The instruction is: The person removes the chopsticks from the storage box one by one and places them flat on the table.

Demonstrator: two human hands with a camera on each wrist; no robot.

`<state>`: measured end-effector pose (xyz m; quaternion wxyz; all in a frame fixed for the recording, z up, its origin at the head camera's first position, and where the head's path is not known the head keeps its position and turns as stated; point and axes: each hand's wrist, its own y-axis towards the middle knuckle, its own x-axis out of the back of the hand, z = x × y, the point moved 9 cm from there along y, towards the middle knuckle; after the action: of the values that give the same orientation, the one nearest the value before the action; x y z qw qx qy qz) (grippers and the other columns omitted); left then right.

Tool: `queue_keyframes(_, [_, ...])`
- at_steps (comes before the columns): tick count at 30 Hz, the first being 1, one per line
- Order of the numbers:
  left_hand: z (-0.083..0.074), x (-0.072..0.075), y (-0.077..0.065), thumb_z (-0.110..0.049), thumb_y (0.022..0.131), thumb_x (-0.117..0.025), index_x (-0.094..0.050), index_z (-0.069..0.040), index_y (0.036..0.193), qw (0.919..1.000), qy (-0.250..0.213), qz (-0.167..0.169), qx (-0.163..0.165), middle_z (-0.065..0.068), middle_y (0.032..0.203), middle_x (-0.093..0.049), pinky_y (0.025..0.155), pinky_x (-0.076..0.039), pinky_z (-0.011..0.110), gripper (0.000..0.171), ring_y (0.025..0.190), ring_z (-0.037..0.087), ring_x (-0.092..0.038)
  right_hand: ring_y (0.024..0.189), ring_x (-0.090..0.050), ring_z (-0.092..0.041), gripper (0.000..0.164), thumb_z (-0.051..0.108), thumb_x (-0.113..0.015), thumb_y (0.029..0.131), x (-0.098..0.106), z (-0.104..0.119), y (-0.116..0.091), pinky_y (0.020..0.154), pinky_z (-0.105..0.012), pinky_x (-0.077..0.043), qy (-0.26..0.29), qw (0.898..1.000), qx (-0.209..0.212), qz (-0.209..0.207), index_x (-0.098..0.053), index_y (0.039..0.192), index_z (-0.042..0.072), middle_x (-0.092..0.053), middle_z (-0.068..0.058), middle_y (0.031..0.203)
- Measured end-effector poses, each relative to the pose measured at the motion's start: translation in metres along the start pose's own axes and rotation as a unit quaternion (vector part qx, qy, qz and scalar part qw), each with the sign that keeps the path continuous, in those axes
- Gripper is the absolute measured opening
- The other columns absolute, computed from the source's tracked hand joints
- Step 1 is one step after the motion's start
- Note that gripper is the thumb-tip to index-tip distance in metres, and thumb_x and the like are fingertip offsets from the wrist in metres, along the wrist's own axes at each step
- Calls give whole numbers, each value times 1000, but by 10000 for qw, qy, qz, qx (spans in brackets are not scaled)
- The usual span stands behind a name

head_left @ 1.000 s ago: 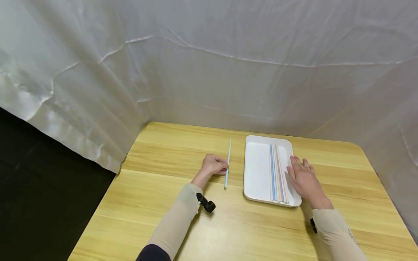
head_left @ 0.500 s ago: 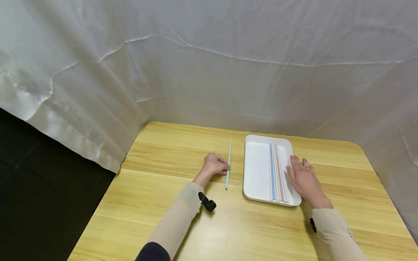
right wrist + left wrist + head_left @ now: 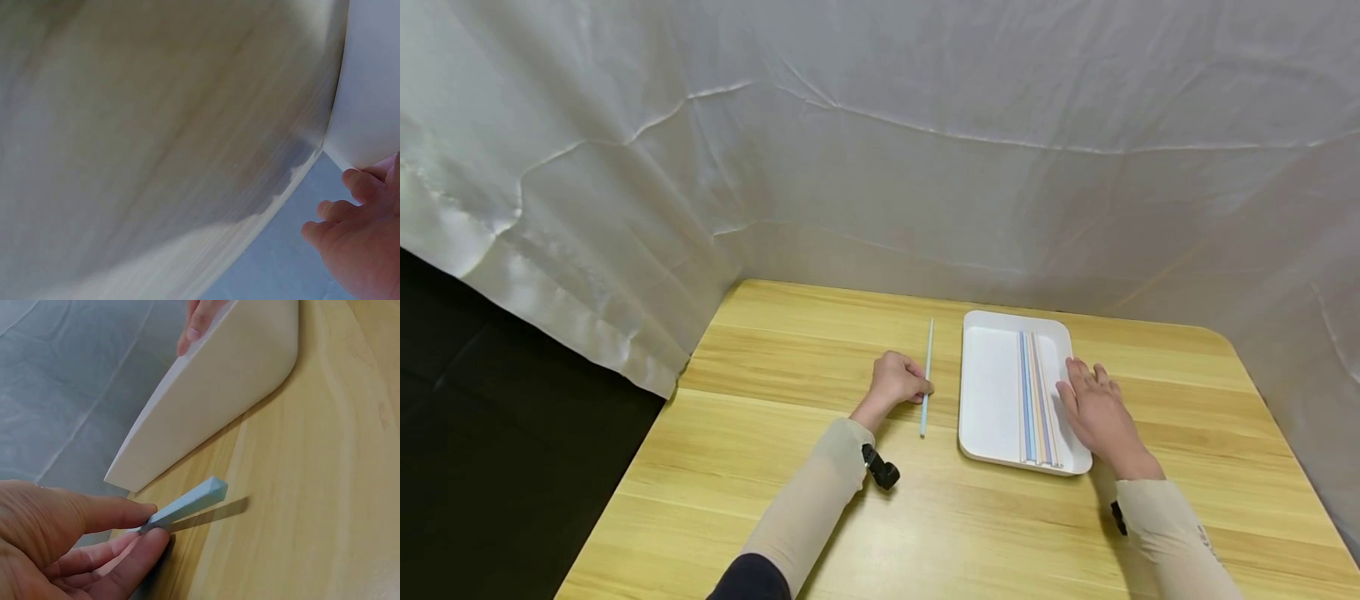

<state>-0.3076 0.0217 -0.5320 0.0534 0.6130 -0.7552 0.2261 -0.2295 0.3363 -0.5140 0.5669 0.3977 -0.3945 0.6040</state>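
In the head view my left hand (image 3: 897, 379) is left of the white tray (image 3: 987, 400), pinching a pale blue chopstick (image 3: 928, 354) between thumb and fingers. The left wrist view shows the chopstick's thick, faceted end (image 3: 199, 499) sticking out past the fingertips, its shadow falling on the wood beside it. My right hand (image 3: 1097, 410) rests with fairly straight fingers at the tray's right rim; part of it also shows at the edge of the right wrist view. Several pastel chopsticks (image 3: 1036, 400) lie side by side in the right half of the tray.
The wooden table (image 3: 985, 542) carries the tray near its back edge. A pale curtain (image 3: 925, 183) hangs behind and around the table. Dark floor (image 3: 497, 458) shows on the left. Each wrist wears a small black camera (image 3: 883, 473).
My left hand has shifted slightly to the right, taking the pale blue chopstick a little closer to the tray. The right hand and the tray look unmoved.
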Motion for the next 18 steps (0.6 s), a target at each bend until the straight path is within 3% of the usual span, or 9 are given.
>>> queue_keyframes(5, [-1,-1,0,2,80,-88,-77,0,82,9996,253,-37,-84,10,72,-75,58,-66,28,11,60,21,-76,152,-13,-66,69,42,-23,116,0,0,0,124,-78,-13,-9,10000,-16,-9,-18,164,-8,-23,-37,167])
queue_keyframes(12, [-2,-2,0,0,79,-89,-76,-2,80,9988,440,-52,-228,8,69,-74,54,-64,25,13,53,14,-70,152,-12,-66,69,42,-23,116,0,0,0,125,-78,-12,30,10000,-35,17,-17,164,-8,-23,-37,167])
queue_keyframes(18, [-4,-2,1,0,79,-89,-76,-1,79,9976,569,-124,-375,7,65,-73,50,-61,23,14,53,19,-72,153,-12,-65,69,42,-24,116,1,1,0,125,-78,-12,46,10000,-57,19,-17,164,-7,-22,-36,167])
